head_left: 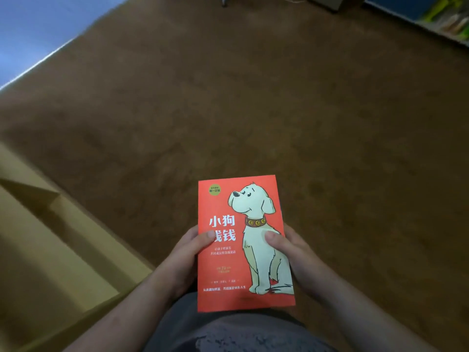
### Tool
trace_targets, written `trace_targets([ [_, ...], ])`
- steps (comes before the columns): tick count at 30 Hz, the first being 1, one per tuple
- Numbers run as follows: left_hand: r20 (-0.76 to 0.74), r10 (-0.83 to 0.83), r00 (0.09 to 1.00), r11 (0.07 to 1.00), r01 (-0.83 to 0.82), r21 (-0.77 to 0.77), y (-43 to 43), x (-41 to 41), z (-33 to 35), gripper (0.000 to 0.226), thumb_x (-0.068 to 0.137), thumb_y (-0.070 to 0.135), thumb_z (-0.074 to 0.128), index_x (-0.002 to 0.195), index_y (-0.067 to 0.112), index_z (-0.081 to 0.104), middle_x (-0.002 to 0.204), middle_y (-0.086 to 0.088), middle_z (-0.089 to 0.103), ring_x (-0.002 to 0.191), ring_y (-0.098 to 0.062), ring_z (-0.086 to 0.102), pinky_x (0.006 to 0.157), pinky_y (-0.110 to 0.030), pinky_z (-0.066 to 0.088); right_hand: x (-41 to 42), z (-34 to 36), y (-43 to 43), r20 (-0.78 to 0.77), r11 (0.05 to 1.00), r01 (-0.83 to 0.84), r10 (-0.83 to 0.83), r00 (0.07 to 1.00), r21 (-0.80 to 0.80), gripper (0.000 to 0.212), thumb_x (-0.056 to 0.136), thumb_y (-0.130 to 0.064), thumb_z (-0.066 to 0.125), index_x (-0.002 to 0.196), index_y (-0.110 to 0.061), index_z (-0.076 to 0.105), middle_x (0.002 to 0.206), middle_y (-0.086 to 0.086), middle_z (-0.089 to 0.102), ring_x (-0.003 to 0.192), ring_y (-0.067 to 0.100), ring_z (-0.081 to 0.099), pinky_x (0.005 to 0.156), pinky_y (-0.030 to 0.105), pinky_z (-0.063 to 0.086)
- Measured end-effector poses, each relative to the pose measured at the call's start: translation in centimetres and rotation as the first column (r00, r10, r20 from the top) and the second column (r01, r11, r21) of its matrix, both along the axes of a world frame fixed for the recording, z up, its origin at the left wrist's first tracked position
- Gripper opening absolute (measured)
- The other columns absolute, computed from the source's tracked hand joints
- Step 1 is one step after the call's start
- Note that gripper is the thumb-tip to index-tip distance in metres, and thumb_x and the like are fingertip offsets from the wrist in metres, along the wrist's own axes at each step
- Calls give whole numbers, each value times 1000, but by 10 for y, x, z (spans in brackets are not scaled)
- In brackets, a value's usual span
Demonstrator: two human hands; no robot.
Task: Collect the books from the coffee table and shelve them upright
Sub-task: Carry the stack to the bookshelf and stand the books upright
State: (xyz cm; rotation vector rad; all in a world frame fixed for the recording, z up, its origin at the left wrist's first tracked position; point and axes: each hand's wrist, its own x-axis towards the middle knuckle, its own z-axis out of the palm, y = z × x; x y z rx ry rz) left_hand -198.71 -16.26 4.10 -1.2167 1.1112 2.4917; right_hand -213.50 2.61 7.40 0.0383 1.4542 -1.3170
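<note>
- As I hold it over the brown carpet [228,97], the book [243,250] lies cover up, long axis pointing away from me.
- Left hand [182,257] and right hand [294,255] grip its side edges, thumbs pressed on the cover.

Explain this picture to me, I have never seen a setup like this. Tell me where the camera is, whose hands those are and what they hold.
There is no machine here, only a person. The one camera is worn on the head and looks forward and down, so you see the person's own arms. The left hand and right hand hold a red book with a cartoon dog on its cover, thumbs on top, in front of the body. Below is brown carpet; pale wooden furniture stands at the left.
</note>
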Motion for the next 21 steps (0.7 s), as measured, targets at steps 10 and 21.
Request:
trace_targets([
  [10, 11, 337, 941, 940, -336, -57, -121, -17, 18, 86, 58, 41, 79, 130, 1, 54, 120, -31, 67, 97, -41, 66, 94, -56, 52, -70, -2, -179, 36, 957, -286, 288, 957, -41, 78, 70, -42, 79, 138, -14, 51, 128, 20, 70, 115, 45, 67, 102, 68, 47],
  [21, -22, 648, 762, 758, -647, -86, -223, -36, 37, 72, 62, 42, 77, 121, 3, 62, 114, -29, 69, 93, -39, 71, 85, -50, 59, -124, 5, -377, -5, 742, -667, 668, 744, -71, 75, 72, -43, 78, 136, -14, 53, 123, 17, 73, 111, 40, 70, 100, 58, 53],
])
